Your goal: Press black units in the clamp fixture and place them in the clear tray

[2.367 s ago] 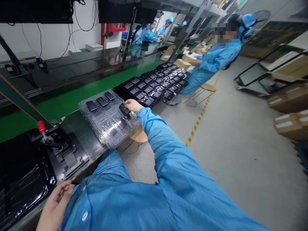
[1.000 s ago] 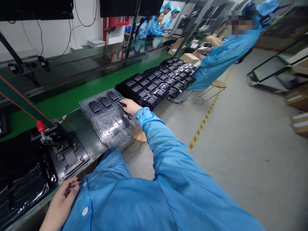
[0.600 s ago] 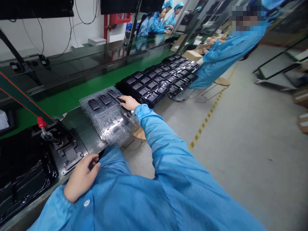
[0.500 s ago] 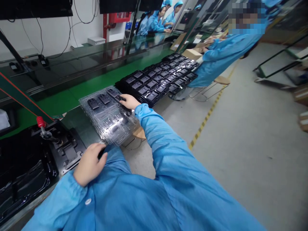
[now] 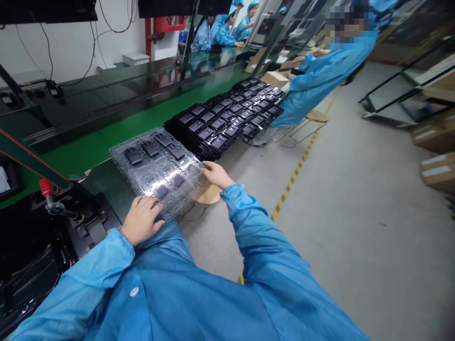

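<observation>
A clear plastic tray (image 5: pixel 144 175), on top of what looks like a stack of similar trays, lies at the bench edge and overhangs it. In its far pockets sit several small black rectangular devices (image 5: pixel 150 148). My right hand (image 5: pixel 217 174) pinches the tray's right edge between thumb and fingers. At the near left corner, my left hand (image 5: pixel 142 219) rests its fingers on or against the rim, thumb apart; whether it touches the underside is hidden. Dark shapes show through the tray's near pockets.
Beyond are stacked black trays (image 5: pixel 227 113) of dark parts. To the left stands a toggle clamp fixture (image 5: pixel 76 215) with a red handle (image 5: pixel 46 187), beside glossy black trays (image 5: pixel 28 265). A co-worker (image 5: pixel 320 85) is at the far right. A stool (image 5: pixel 209 194) stands below the bench.
My right hand has let go of the black device, now lying in the tray's pocket, and moved nearer to the tray's right edge. My left hand has come from my lap to the near left corner.
</observation>
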The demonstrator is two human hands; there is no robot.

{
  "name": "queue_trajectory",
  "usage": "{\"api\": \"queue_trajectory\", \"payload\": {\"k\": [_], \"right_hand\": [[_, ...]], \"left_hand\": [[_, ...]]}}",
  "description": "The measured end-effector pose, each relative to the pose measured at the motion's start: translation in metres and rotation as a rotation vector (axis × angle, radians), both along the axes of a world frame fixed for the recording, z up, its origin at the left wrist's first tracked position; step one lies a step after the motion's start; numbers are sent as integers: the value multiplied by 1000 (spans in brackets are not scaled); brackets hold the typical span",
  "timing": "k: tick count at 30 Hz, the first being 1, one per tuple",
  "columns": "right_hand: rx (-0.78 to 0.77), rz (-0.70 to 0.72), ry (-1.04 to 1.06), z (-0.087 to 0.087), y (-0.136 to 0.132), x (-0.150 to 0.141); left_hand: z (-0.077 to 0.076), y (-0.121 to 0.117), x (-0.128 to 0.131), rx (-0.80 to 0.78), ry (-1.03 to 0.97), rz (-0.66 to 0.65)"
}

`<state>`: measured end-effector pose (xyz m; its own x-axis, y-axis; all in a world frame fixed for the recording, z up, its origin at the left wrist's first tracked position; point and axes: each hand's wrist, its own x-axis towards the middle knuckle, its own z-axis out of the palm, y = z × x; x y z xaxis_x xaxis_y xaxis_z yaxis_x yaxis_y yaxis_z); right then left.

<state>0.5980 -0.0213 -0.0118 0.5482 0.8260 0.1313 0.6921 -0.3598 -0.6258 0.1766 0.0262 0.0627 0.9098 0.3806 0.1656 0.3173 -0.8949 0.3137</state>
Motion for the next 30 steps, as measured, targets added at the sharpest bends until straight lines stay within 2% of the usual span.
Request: {"api": "queue_trajectory", "payload": {"k": [4,14,18,23,26,30], "right_hand": [[38,-15,-6,-7,11,-5],[49,22,-5,-1,67,-9],[80,31,45,1,82,-10],[176,24,148,-5,64,-12],[278,-11,241,-17,43,-14],[455,-150,418,-40,26,-22]], "left_hand": [[0,12,-5,26,2,29],[-1,44,-3,83,64,198],[-1,44,2,86,59,250],[-14,11,8,72,17,231],[-32,-7,14,32,-43,253],[-57,-15,20,-26,-161,252]]}}
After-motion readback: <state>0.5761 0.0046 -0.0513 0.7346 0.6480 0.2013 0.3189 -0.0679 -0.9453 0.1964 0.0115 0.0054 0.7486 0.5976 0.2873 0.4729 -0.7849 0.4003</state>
